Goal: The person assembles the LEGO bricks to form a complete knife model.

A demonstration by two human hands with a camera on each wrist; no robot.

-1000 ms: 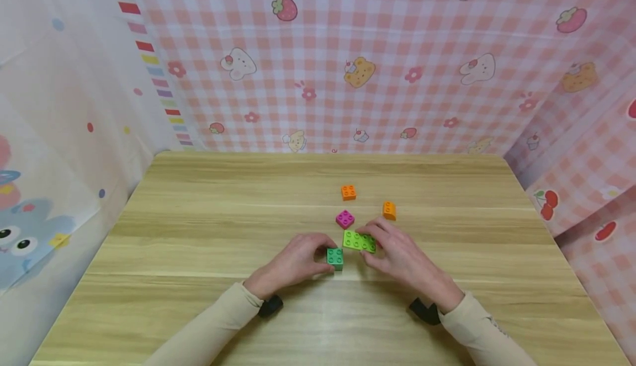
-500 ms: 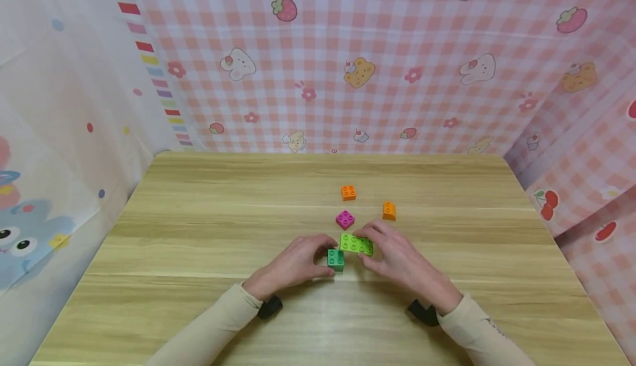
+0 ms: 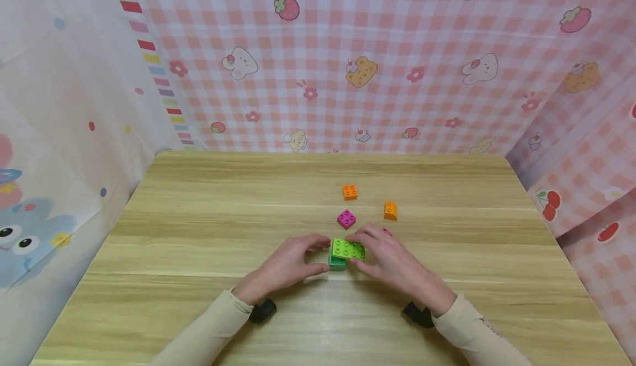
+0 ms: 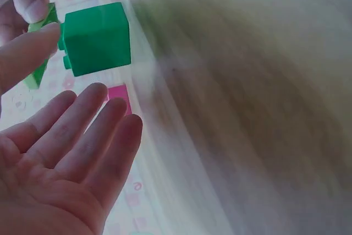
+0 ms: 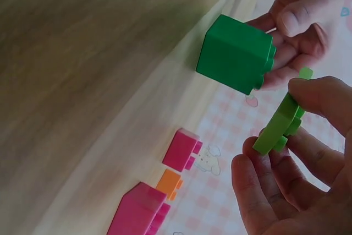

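Note:
A dark green square brick stands studs-up on the table, between the two hands. My left hand is beside it, its fingers loosely extended and apart from the brick in the left wrist view. My right hand pinches a flat lime-green brick by its right part, between thumb and fingers. That lime-green brick hangs over the dark green one, with a gap above its studs in the right wrist view. From the head it covers the far part of the dark green brick.
Beyond the hands lie a magenta brick, an orange square brick and an orange brick with a curved side. Another magenta brick is mostly hidden behind my right hand in the head view. A patterned curtain borders the table's far edge.
My right hand has carried the lime-green brick left and nearer, over the dark green brick. My left hand has drawn back slightly to the left, its fingers coming away from the dark green brick.

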